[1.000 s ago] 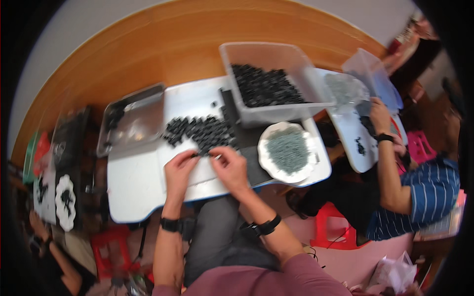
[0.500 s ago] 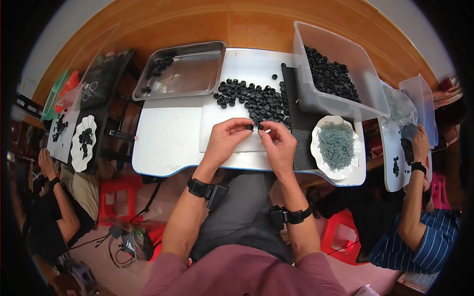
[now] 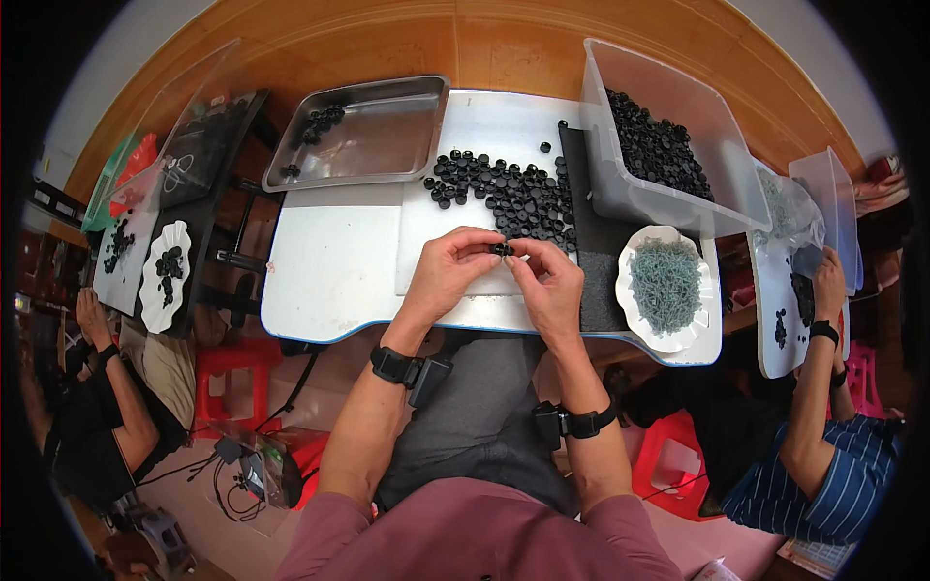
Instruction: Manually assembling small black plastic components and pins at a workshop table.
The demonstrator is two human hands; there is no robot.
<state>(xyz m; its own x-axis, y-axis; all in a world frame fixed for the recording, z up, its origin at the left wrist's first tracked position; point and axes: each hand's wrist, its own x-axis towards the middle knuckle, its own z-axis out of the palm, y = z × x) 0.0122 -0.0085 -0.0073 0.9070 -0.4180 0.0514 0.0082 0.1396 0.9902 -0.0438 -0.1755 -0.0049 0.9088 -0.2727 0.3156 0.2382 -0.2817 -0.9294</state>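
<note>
My left hand (image 3: 448, 275) pinches a small black round cap (image 3: 501, 249) between thumb and fingertips, just in front of the loose pile. My right hand (image 3: 548, 287) meets it from the other side, its thumb and forefinger closed on the same cap. Whether a second small part sits between the right fingertips cannot be made out. Beyond both hands, many more black caps (image 3: 528, 198) lie heaped on a white board (image 3: 426, 228).
Back left stands a metal tray (image 3: 378, 145) with a few black caps. A clear bin (image 3: 712, 174) of black parts stands right, partly over a dark mat (image 3: 603, 281). Close by is a white scalloped plate (image 3: 632, 315) of grey-green small pieces. Other people work at both side tables.
My fingertips have come together: the black pieces held apart in my two hands now meet as one dark shape. The view has shifted slightly; the pile looks the same.
</note>
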